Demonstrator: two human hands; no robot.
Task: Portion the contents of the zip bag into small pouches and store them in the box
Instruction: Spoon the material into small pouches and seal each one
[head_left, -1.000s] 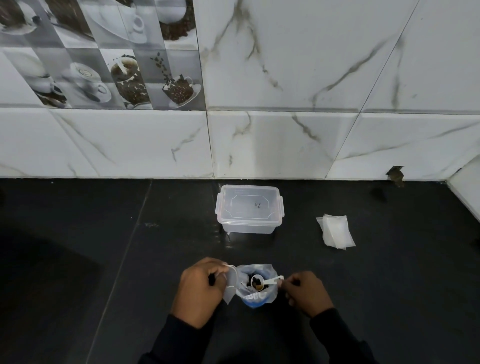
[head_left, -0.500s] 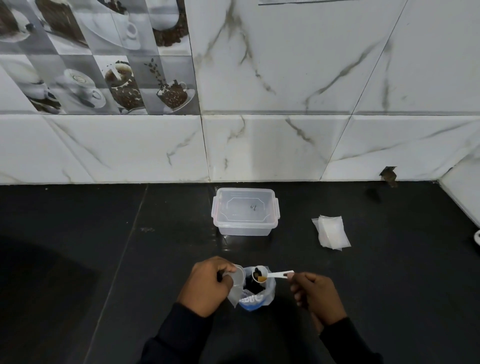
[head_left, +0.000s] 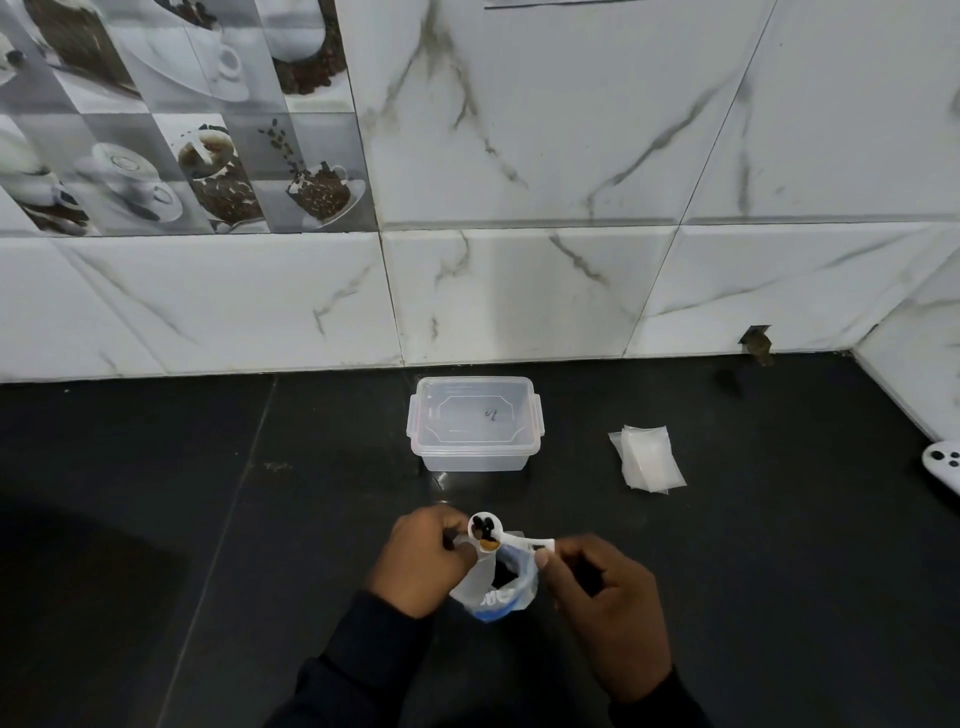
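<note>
**Reference item.** The clear plastic box stands on the black counter, close to the tiled wall. Its lid sits on top and carries a small dark mark.

**Zip bag**. It stands on the counter in front of the box, on the person's side and apart from it. The mouth is open, dark contents show inside, and blue print shows on the lower part.

**Left hand**. It is in front of the box, against the left side of the zip bag. The fingers are curled. The thumb and fingertips pinch the upper edge of a small translucent pouch, which hangs down against the zip bag. Whether the pouch mouth is open cannot be told.

**Right hand**. It is in front of the box and slightly to the right, just beside the zip bag. The thumb and forefinger pinch the handle end of a white spoon. The other fingers are loosely curled.

**Spoon.** It is held roughly level above the zip bag. The bowl points towards the left hand and lies just beside its fingertips. The bowl carries several dark pieces and one brownish piece.

**Stack of pouches**. It lies flat on the counter to the right of the box, apart from it and untouched.

**White object**. It lies far to the right of the box and is cut off by the frame edge. It has dark round spots and cannot be identified.

Dark sleeves cover both forearms.
</note>
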